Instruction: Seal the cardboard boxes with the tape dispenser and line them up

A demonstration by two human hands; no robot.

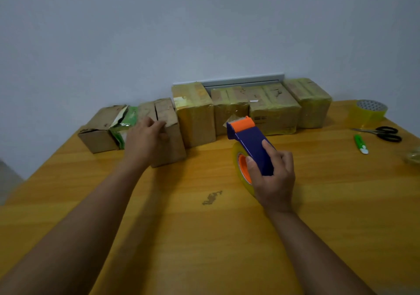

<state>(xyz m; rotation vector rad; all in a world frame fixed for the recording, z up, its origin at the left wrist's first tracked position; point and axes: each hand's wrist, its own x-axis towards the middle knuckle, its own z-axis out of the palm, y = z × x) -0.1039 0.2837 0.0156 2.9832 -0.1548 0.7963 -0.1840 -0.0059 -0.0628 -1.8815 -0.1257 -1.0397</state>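
No text can be read; dark print on one taped box (273,115) is too blurred.

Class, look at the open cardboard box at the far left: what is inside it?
The open box shows green-and-white packaging poking out between its flaps. The cardboard walls hide anything deeper.

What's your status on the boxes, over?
Left hand grips unsealed box. Right hand holds tape dispenser above table. Four taped boxes lined up. Nothing in the way.
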